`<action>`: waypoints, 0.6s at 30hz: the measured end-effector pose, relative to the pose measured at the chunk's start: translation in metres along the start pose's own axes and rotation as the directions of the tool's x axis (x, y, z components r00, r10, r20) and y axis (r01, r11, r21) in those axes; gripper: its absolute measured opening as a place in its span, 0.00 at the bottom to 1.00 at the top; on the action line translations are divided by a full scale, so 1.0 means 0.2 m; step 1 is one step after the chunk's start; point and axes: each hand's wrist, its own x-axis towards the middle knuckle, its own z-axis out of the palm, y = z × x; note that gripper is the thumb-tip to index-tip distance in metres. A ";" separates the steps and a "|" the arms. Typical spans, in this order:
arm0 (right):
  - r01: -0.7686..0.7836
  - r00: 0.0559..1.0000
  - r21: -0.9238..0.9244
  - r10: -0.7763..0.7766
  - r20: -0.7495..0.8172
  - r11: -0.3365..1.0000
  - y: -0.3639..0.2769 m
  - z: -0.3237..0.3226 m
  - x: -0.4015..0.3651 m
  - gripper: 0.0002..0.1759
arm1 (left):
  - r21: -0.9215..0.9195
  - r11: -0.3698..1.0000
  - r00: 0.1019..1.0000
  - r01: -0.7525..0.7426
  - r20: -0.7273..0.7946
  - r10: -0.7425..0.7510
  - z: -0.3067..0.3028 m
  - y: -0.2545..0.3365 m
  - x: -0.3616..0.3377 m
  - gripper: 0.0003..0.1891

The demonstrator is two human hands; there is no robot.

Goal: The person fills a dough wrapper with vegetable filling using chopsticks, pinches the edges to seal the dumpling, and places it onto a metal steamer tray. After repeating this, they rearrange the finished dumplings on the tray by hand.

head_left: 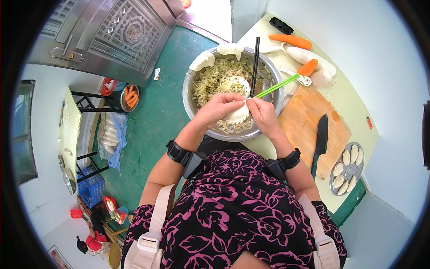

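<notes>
Over a large metal bowl [187, 96] of shredded filling [215, 80], both my hands pinch a white dough wrapper [238, 115] with a pleated edge. My left hand [219, 109] has thumb and forefinger closed on its upper left side. My right hand [264, 115] is closed on the upper right part. Some filling shows in the wrapper's upper portion, just above my fingers. Black chopsticks [255, 62] and green chopsticks [280, 85] stand in the bowl behind my right hand. More dough wrappers [202, 60] hang on the bowl's far rim.
Right of the bowl lie a cutting board [304, 121], a black knife [320, 139], a plate of dumplings [348, 168], a carrot [290, 41] and a white radish [309, 58]. A pot of carrots [130, 98] stands on the floor. Another person [95, 242] is at lower left.
</notes>
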 end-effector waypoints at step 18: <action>-0.134 0.990 -0.020 0.133 -0.038 0.991 -0.01 -0.06 -0.01 0.17 | 0.105 0.994 1.000 0.001 -0.017 0.001 -0.03 0.05 -0.01 0.10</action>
